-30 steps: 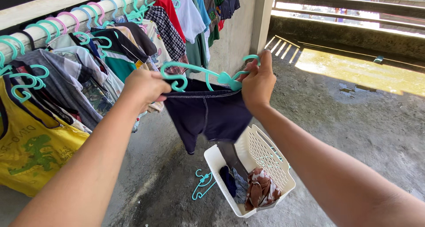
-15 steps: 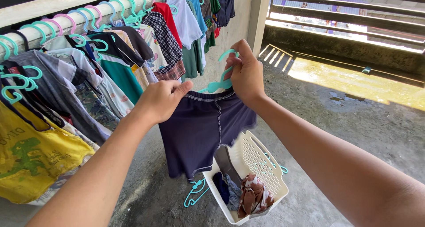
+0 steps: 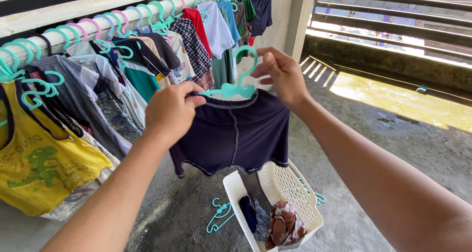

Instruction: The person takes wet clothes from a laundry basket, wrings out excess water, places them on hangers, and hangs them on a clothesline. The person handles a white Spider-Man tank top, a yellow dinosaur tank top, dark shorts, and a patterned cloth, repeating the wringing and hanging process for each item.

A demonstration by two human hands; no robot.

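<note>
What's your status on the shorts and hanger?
Left hand grips shorts at waistband. Right hand pinches teal hanger hook. Shorts on hanger, not yet on crowded rail. Basket below.

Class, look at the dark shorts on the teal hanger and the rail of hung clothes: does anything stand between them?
Nothing visible does. Both hands, left hand and right hand, hold the dark shorts on the teal hanger in open air; the crowded rail lies to the left, behind it.

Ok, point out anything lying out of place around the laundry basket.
A teal hanger lies loose on the concrete floor left of the white basket, instead of up on the rail. Another teal piece pokes out behind the basket. Puddles darken the floor farther right.
</note>
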